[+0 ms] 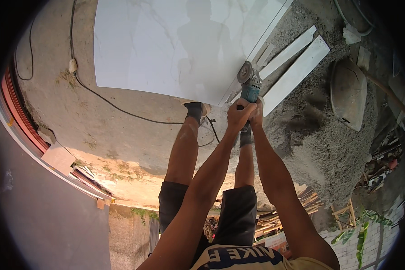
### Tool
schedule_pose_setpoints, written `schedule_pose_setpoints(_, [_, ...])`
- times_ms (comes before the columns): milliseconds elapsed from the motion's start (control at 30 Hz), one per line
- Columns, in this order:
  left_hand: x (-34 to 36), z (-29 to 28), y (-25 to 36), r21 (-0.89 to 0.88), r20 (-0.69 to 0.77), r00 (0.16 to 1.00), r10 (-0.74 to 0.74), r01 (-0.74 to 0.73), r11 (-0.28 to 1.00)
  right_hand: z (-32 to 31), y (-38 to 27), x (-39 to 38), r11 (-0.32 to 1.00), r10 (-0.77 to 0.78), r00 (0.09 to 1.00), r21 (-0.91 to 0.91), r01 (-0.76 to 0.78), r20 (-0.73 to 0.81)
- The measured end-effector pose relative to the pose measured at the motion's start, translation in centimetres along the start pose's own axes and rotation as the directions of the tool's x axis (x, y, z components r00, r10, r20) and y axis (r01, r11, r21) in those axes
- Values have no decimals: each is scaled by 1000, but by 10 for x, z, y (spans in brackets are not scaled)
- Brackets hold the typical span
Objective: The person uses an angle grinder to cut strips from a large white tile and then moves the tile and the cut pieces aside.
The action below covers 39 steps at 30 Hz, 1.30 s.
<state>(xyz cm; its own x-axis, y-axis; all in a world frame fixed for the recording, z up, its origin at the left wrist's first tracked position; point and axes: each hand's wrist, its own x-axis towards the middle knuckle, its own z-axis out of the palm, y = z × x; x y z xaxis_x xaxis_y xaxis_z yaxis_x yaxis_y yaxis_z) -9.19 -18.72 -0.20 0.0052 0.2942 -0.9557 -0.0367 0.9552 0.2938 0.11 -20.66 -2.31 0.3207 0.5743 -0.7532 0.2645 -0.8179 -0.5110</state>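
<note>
A teal angle grinder [249,90] is held between both my hands, its disc [245,72] at a thin dark line along the right part of a large white marble-patterned slab [139,45]. My left hand [238,114] is closed round the grinder's body. My right hand [256,112] also grips it, partly hidden behind my left. Whether the disc touches the slab, I cannot tell. A pale haze lies on the slab near the disc. Narrow white cut strips [294,74] lie just right of the grinder.
A black cable [112,108] crosses the concrete floor [135,144] toward my feet. At right are a heap of grey sand [328,171], a shovel [346,94] and scrap pieces. A long wall edge curves along the left, with a planter-like reddish rim [27,126].
</note>
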Motion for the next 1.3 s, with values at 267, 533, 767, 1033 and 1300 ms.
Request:
schedule_pose_setpoints(267, [0, -7, -4, -5, 7, 1000, -2, 2, 1000, 5, 13, -3, 998, 46, 994, -51, -41, 95])
schedule_pose_setpoints(533, [2, -11, -17, 15, 15, 1000, -13, 13, 1000, 11, 25, -8, 993, 87, 992, 69, -93, 88])
schedule_pose_setpoints(767, [2, -7, -18, 2, 30, 1000, 9, -9, 1000, 10, 31, -4, 997, -24, 1000, 73, 24, -6])
schedule_pose_setpoints(1033, [1, -14, -24, 1, 28, 1000, 6, -6, 1000, 14, 23, -11, 995, -41, 999, 89, 40, 13])
schedule_pose_setpoints(1300, [4, -18, -32, -30, 50, 999, -5, 6, 1000, 17, 17, -16, 992, 3, 1000, 123, -3, 3])
